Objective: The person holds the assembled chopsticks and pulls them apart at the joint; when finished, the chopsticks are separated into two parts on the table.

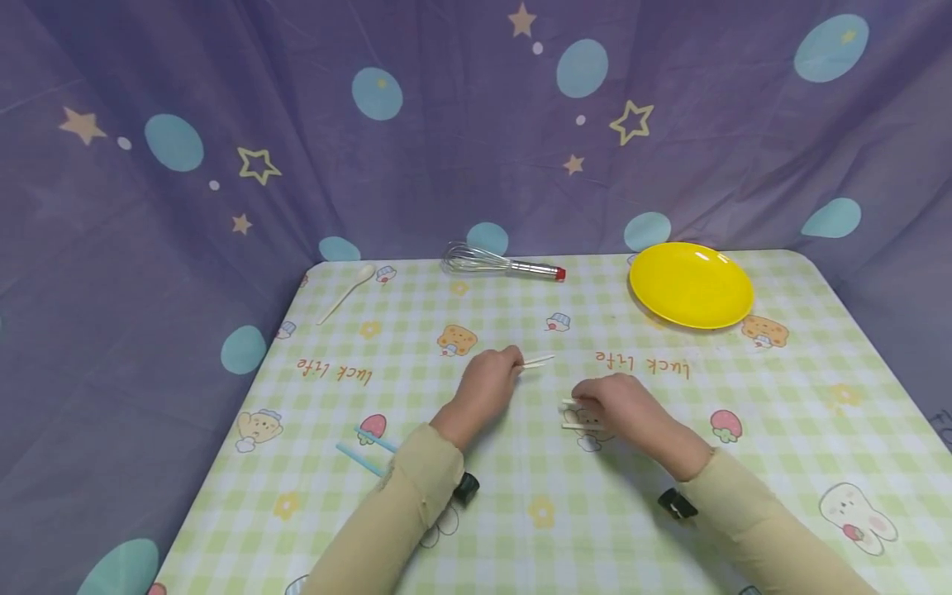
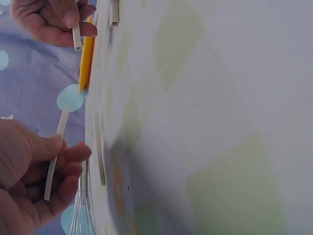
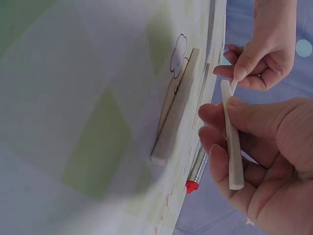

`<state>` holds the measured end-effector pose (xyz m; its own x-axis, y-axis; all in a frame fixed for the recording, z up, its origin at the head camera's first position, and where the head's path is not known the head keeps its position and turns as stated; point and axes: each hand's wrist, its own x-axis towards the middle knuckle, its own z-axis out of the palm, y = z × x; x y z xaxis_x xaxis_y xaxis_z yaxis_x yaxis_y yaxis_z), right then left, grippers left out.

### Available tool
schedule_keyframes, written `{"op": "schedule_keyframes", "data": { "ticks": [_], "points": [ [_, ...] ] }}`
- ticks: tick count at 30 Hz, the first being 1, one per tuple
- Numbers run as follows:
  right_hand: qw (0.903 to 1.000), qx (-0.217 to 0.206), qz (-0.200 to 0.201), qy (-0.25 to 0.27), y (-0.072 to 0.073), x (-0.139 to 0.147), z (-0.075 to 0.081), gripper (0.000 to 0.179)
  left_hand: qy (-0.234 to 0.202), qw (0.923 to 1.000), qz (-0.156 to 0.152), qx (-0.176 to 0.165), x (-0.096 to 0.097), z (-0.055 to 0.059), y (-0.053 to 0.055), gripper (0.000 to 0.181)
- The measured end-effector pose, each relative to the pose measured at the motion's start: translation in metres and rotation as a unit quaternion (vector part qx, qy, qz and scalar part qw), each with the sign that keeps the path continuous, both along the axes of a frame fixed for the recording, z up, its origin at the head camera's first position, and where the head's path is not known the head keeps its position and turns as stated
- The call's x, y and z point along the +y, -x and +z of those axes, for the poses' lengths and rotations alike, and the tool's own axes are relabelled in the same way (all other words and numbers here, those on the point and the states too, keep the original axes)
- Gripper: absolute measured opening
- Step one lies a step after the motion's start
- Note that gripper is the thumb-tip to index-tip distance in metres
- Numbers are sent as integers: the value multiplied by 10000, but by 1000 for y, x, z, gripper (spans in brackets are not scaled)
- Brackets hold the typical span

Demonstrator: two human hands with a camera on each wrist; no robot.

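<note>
My left hand [image 1: 487,384] pinches a short, off-white square-edged stick [image 2: 56,152] between thumb and fingers, just above the tablecloth. A second off-white stick [image 2: 99,147] lies on the cloth close beside it. To the right, my right hand [image 1: 625,413] holds another such stick [image 3: 234,147] with thumb and curled fingers, raised off the table. Under that hand a further off-white stick [image 3: 178,107] lies flat on the cloth. Two light blue sticks [image 1: 360,459] lie by my left forearm, partly covered by the sleeve.
At the back edge lie a wire whisk [image 1: 506,264] with a red-tipped handle and, to its left, a pale spoon [image 1: 346,294]. A yellow plate [image 1: 692,285] sits at the back right. A purple curtain [image 1: 461,165] hangs behind the checked tablecloth [image 1: 521,537].
</note>
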<state>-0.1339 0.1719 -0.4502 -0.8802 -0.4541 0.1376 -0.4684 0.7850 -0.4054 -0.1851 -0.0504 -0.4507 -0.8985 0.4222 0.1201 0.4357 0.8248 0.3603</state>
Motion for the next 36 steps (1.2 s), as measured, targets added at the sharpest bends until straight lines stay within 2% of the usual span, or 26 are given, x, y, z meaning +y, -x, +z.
{"op": "schedule_keyframes", "data": {
  "ticks": [7, 12, 24, 31, 36],
  "points": [
    [9999, -152, -38, -35, 1, -2, -5, 5, 670, 9969, 285, 297, 14, -2, 9, 10],
    [9998, -146, 8, -145, 2, -4, -8, 5, 1093, 9928, 360, 321, 20, -7, 16, 11],
    [9975, -543, -128, -440, 4, -4, -9, 11, 1518, 9869, 296, 452, 25, -8, 20, 14],
    [9965, -742, -114, -374, 4, 0, -7, 8, 1675, 9840, 222, 561, 25, -9, 21, 11],
    [9964, -794, -63, -293, 5, 2, -7, 7, 1733, 9834, 170, 503, 25, -11, 24, 9]
  ]
}}
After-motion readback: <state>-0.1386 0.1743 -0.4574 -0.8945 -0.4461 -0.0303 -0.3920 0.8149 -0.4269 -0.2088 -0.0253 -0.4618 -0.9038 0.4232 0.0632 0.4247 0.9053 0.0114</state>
